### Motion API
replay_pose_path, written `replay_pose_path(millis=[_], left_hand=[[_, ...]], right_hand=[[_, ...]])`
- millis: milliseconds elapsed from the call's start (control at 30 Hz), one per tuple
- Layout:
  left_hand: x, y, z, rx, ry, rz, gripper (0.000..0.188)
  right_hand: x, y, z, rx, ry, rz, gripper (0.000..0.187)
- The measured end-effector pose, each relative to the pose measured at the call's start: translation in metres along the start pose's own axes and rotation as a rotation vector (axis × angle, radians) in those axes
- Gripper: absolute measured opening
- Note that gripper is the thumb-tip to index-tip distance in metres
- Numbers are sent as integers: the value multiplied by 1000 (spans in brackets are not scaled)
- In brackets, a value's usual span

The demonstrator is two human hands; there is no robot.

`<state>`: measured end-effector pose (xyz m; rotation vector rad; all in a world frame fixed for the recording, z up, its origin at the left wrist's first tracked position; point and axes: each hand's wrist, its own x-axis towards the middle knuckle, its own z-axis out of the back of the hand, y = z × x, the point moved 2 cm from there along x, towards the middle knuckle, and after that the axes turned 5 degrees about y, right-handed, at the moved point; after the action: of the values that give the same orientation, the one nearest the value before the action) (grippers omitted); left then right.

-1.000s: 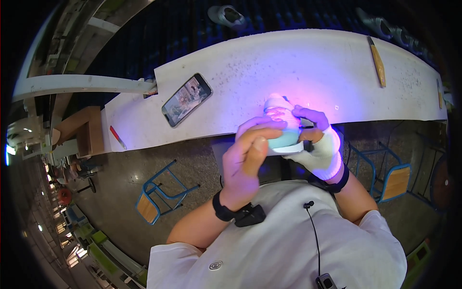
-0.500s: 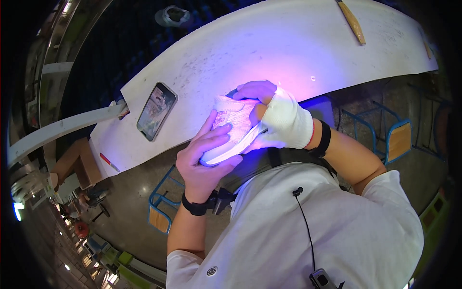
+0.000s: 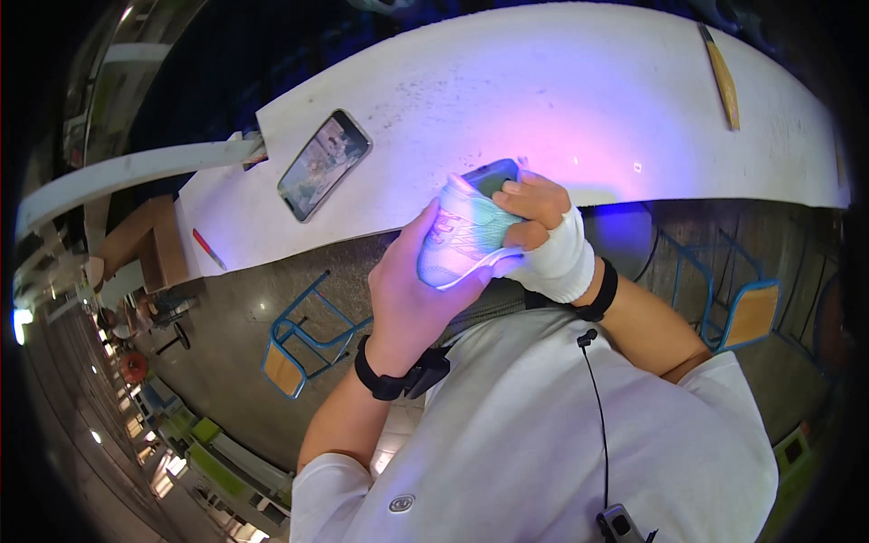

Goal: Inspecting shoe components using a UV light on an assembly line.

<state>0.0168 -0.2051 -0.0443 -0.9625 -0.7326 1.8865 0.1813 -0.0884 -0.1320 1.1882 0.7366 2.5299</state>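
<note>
A pale sneaker (image 3: 460, 233) is held up over the table's near edge, glowing pink and bluish under violet light. Its toe points down toward my body, and its dark opening faces the far side. Around the toe end and left side wraps my bare left hand (image 3: 415, 281), thumb along the near edge. My right hand (image 3: 546, 237), in a white glove with bare fingertips, grips the heel side with bent fingers. The sole is mostly hidden by my hands.
On the white table (image 3: 407, 122) lie a phone (image 3: 324, 167), a slim red tool (image 3: 208, 247) and a wooden-handled tool (image 3: 721, 81). A pale curved bar (image 3: 136, 176) reaches the table's left end, near a cardboard box (image 3: 165, 242). Blue-framed stools (image 3: 288, 369) stand below on both sides.
The sneaker has been turned in my hands: its side sole shows less and its dark opening shows more. My right fingers have shifted on the heel side. The whole view has shifted too.
</note>
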Motion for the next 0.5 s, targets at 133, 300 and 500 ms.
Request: replay_pose_path(millis=[133, 300, 500], left_hand=[[16, -38, 31, 53, 263, -252, 81], [22, -46, -25, 189, 205, -554, 58], [18, -5, -85, -106, -135, -706, 56]], right_hand=[[-23, -1, 13, 129, -133, -273, 55], [4, 14, 73, 583, -400, -271, 74], [15, 23, 102, 426, -23, -194, 74]])
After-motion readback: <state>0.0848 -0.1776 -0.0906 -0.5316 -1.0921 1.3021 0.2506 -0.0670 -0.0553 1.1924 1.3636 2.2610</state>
